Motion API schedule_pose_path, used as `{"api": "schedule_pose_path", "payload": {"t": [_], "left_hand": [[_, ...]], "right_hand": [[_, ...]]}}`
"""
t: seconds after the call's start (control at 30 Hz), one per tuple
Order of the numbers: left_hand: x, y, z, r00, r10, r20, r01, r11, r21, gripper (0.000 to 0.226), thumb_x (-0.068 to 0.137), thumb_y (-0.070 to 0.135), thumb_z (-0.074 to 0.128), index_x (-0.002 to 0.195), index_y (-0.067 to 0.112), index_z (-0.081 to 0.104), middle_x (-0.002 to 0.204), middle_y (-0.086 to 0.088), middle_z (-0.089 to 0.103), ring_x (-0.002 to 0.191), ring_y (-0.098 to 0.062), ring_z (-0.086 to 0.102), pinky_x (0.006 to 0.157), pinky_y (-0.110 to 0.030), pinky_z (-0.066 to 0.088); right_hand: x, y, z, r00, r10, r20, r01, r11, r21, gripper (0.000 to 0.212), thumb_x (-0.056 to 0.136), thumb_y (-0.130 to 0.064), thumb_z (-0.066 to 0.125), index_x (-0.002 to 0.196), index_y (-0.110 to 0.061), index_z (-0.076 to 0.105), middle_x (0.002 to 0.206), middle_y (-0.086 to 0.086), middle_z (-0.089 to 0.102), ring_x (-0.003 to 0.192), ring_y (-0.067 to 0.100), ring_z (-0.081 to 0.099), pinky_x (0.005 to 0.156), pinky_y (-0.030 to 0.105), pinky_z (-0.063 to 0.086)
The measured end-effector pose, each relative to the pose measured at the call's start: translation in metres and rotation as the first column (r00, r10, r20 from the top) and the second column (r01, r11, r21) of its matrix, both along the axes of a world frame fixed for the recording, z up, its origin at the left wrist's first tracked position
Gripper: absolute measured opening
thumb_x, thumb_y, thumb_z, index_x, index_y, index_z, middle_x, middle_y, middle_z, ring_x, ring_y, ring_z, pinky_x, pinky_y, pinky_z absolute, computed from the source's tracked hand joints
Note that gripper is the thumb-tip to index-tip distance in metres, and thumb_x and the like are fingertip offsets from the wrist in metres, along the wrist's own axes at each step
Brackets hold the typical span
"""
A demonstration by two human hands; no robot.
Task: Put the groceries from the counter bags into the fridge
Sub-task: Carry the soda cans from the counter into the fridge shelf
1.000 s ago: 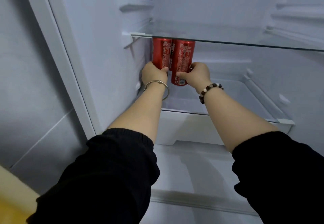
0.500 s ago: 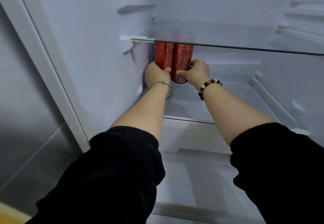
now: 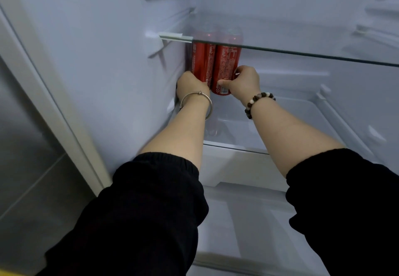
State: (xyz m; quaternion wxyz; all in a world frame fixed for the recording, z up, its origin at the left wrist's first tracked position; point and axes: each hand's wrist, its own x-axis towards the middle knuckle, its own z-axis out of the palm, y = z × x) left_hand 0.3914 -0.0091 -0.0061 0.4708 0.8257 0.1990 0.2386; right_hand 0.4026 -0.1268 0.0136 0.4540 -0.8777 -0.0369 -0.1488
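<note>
Two tall red cans stand upright side by side at the back left of the open fridge, on the lower glass shelf. My left hand grips the left can near its base, close to the fridge's left wall. My right hand grips the right can, thumb across its front. The cans' tops show blurred through the upper glass shelf. No grocery bags are in view.
The fridge's white left wall has shelf rails. To the right of the cans the lower shelf is bare, with a white drawer front under it. A grey panel stands outside on the left.
Both hands have pushed the two cans further back and left under the upper shelf. The grips are the same.
</note>
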Motion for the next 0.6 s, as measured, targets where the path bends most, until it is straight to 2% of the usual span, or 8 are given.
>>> {"api": "schedule_pose_path", "payload": {"t": [0.13,0.3,0.5,0.6], "left_hand": [[0.000,0.000,0.002,0.999,-0.010,-0.035,0.008,0.999,-0.044,0.033,0.082,0.019,0.069,0.111,0.005,0.066,0.113,-0.013,0.067,0.103,-0.028,0.063,0.084,-0.033,0.050],[-0.002,0.000,0.004,1.000,-0.010,-0.016,0.008,0.996,-0.091,0.034,0.088,0.025,0.061,0.114,0.002,0.065,0.116,-0.015,0.065,0.107,-0.028,0.062,0.085,-0.030,0.046],[-0.008,-0.004,0.006,0.999,0.000,-0.033,-0.003,0.996,-0.088,0.032,0.090,0.024,0.059,0.114,0.003,0.064,0.116,-0.015,0.065,0.106,-0.028,0.061,0.086,-0.031,0.047],[-0.014,-0.008,0.009,0.999,0.007,-0.052,-0.011,0.998,-0.061,0.034,0.090,0.024,0.059,0.116,0.003,0.062,0.118,-0.015,0.064,0.109,-0.029,0.060,0.087,-0.031,0.046]], "right_hand": [[-0.002,0.003,-0.004,0.999,-0.042,0.003,0.042,0.999,0.010,0.035,0.075,-0.020,0.079,0.103,-0.005,0.065,0.102,0.005,0.068,0.094,0.015,0.063,0.075,0.021,0.048],[-0.001,0.007,-0.012,0.996,-0.087,-0.027,0.088,0.996,0.012,0.037,0.073,-0.017,0.079,0.105,-0.006,0.066,0.104,0.006,0.069,0.097,0.017,0.065,0.082,0.027,0.052],[-0.005,0.008,-0.005,0.993,-0.103,-0.065,0.102,0.995,-0.022,0.038,0.073,-0.018,0.079,0.106,-0.006,0.065,0.102,0.006,0.069,0.095,0.018,0.064,0.076,0.025,0.050],[-0.013,0.008,-0.004,0.994,-0.083,-0.074,0.081,0.996,-0.038,0.038,0.076,-0.021,0.077,0.108,-0.004,0.063,0.105,0.007,0.068,0.098,0.020,0.064,0.078,0.027,0.050]]}}
